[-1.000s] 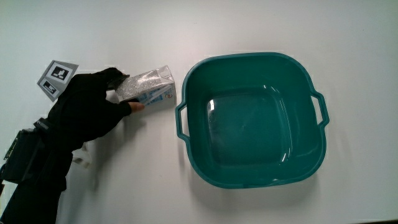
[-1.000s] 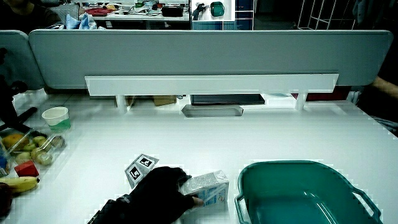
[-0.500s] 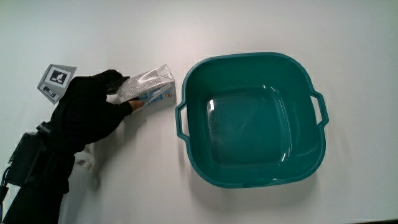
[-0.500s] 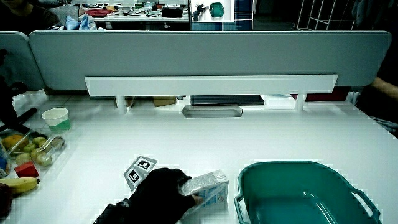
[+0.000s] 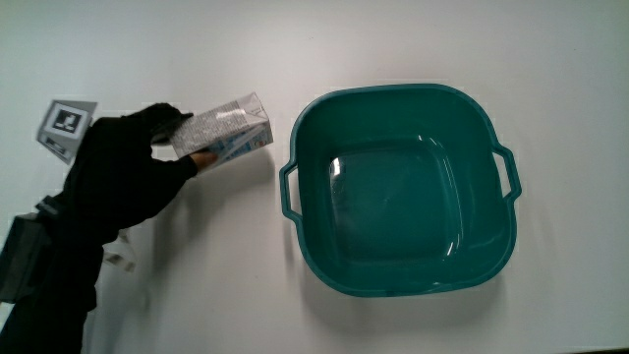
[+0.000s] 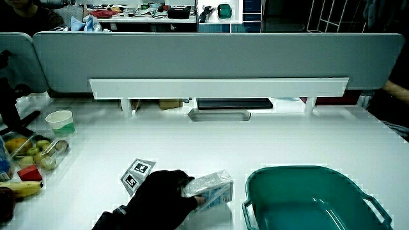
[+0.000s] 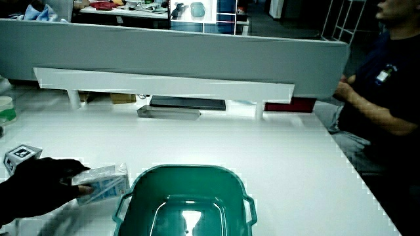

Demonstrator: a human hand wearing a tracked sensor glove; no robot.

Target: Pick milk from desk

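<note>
Hand (image 5: 123,177) nearest the person, fingers wrapped round one end of the milk carton (image 5: 224,130), thumb under, so it's holding it. Carton lies on its side, long axis running from the hand toward the teal basin (image 5: 496,231), free end just beside the basin rim w/o touching. Can't tell if it's off the white worktop (image 5: 393,39) yet; in a side view (image 6: 208,188) looks about at surface level. Judgement: grasp made, next is lift straight up, basin rim is the only thing close. Marker card (image 5: 61,123) beside the hand. Farther off: cup (image 6: 59,120), fruit tray (image 6: 29,150), then grey partition (image 6: 217,61)
</note>
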